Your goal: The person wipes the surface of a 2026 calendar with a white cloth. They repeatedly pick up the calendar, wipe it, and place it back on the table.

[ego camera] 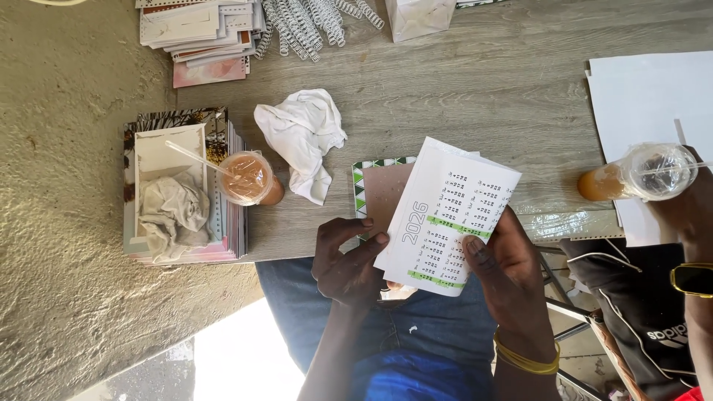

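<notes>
— how did the calendar sheet (445,215) lie?

— tilted, its long axis running from lower left up to upper right, printed face up, over the wooden table's (483,96) near edge and above the lap.

— and the grips, left to right?

— the left hand (345,260) curled loosely, fingertips (380,239) touching the sheet's lower left edge. the right hand (509,271) pinched the lower right edge, thumb on top.

— nearby?

— an iced drink cup (249,178) and a crumpled white cloth (301,137) lay left of it.

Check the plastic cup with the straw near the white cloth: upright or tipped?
Upright. The plastic cup stands at the edge of the wooden table, its round mouth facing the camera, brownish drink inside, straw leaning out.
</notes>
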